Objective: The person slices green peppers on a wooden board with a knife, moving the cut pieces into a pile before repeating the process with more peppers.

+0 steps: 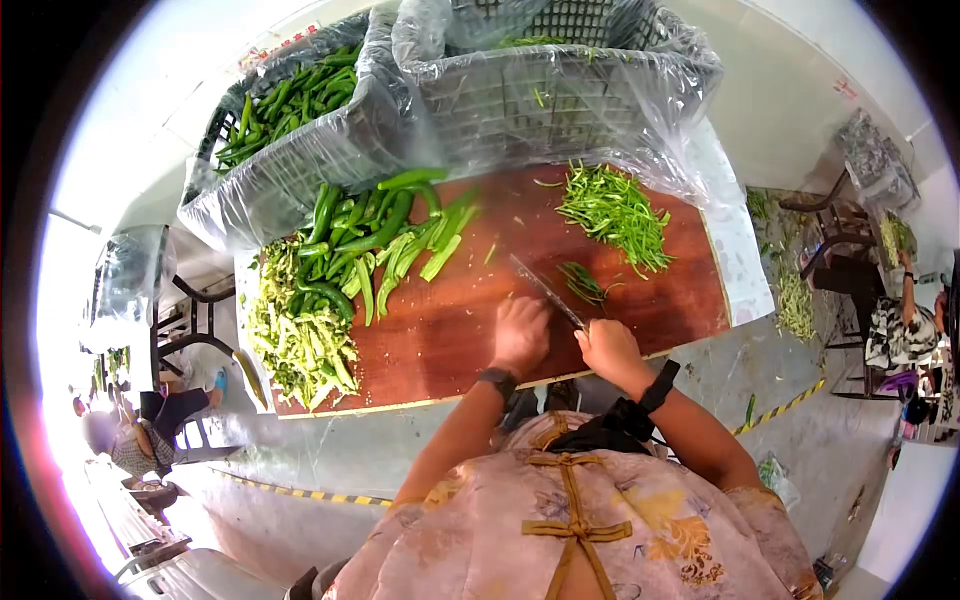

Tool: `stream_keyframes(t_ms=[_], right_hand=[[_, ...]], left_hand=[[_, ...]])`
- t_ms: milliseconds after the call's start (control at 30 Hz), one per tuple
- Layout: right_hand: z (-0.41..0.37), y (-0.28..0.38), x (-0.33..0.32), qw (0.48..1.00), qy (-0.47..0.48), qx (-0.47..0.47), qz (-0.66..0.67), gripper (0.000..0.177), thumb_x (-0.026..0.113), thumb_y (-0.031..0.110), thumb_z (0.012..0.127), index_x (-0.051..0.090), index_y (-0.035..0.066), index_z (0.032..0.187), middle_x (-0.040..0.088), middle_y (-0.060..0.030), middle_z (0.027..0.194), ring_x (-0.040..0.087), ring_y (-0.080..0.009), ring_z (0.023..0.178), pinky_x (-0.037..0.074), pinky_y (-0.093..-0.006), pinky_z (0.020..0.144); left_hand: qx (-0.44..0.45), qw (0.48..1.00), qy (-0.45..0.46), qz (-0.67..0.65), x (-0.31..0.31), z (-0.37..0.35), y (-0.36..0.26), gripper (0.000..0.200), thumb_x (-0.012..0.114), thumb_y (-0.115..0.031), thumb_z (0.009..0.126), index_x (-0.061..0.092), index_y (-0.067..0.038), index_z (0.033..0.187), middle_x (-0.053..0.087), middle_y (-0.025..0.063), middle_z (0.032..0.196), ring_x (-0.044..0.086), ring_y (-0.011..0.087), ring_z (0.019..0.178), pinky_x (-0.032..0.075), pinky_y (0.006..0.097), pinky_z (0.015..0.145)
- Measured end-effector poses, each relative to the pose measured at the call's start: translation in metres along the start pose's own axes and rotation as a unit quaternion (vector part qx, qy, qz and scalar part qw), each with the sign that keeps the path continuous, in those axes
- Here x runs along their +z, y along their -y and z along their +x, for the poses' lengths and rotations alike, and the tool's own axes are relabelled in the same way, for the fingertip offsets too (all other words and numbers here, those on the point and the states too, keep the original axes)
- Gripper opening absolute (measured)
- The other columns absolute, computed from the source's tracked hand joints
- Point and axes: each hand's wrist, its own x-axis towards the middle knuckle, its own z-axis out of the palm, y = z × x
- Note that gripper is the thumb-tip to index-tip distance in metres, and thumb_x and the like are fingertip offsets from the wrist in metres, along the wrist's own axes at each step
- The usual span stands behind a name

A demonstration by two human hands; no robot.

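My right hand is closed round the handle of a knife, whose blade points up and to the left over the red-brown board. Just left of the blade is my left hand, low over the board, its fingers bent together; what they hold, if anything, is hidden. Right of the blade lies a small bunch of cut green strips. A larger heap of shredded green pepper sits at the board's back right. Whole green peppers and split pieces are at the left, beside pale scraps.
Behind the board stand a plastic-lined crate of green peppers and another lined crate. Chairs are on both sides. One person sits at the far left, another at the far right.
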Motion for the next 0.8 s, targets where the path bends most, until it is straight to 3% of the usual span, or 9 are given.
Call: stream_keyframes(t_ms=[167,233,400,567,633,800], right_hand=[[0.014,0.001,0.003,0.999,0.051,0.02,0.0,0.03,0.057,0.025,0.084,0.059,-0.002,0.069,0.059,-0.0235,0.068,0.058,-0.0427,0.067,0.047,-0.0504,0.062],[0.023,0.008,0.01,0.999,0.047,0.014,-0.008,0.03,0.056,0.025,0.084,0.059,-0.001,0.069,0.059,-0.0233,0.068,0.059,-0.0425,0.068,0.047,-0.0501,0.062],[0.035,0.009,0.011,1.0,0.003,0.003,-0.009,0.032,0.056,0.028,0.085,0.061,0.0,0.071,0.061,-0.0223,0.07,0.06,-0.0407,0.069,0.048,-0.0488,0.062],[-0.01,-0.02,-0.019,1.0,-0.001,-0.004,-0.029,0.027,0.058,0.03,0.084,0.063,0.003,0.09,0.061,-0.02,0.069,0.06,-0.0382,0.067,0.048,-0.0461,0.06],[-0.037,-0.037,-0.033,0.998,-0.024,-0.036,-0.046,0.033,0.062,0.03,0.08,0.061,0.007,0.104,0.062,-0.0181,0.071,0.061,-0.0357,0.065,0.048,-0.0436,0.058],[-0.102,-0.079,-0.042,0.994,-0.016,-0.051,-0.1,0.041,0.067,0.034,0.076,0.06,0.01,0.109,0.062,-0.0139,0.074,0.061,-0.0325,0.067,0.047,-0.0418,0.058]], left_hand=[[-0.007,1.0,0.002,0.0,0.002,-0.002,0.0,0.016,0.055,-0.008,0.066,0.061,-0.007,0.081,0.059,0.0064,0.089,0.055,0.0251,0.091,0.039,0.0414,0.082],[-0.015,1.0,0.027,0.003,0.005,-0.003,0.005,0.025,0.06,-0.01,0.062,0.063,-0.007,0.087,0.06,0.0061,0.095,0.054,0.0251,0.094,0.041,0.0434,0.085],[0.016,1.0,-0.005,-0.008,0.007,-0.003,0.007,0.018,0.056,-0.008,0.066,0.063,-0.009,0.083,0.06,0.006,0.087,0.056,0.0261,0.088,0.04,0.042,0.08],[-0.003,0.998,-0.02,-0.061,0.013,-0.011,0.01,0.017,0.056,-0.006,0.066,0.061,-0.007,0.082,0.059,0.0092,0.091,0.053,0.0307,0.093,0.042,0.0453,0.083],[-0.073,0.995,0.031,-0.066,0.026,-0.019,0.022,0.01,0.053,-0.009,0.069,0.06,-0.006,0.077,0.06,0.0121,0.085,0.054,0.0336,0.086,0.042,0.0452,0.077],[-0.109,0.99,0.034,-0.082,-0.003,0.0,0.013,0.018,0.048,-0.002,0.074,0.063,-0.006,0.084,0.061,0.0145,0.086,0.056,0.0357,0.086,0.045,0.0432,0.076]])
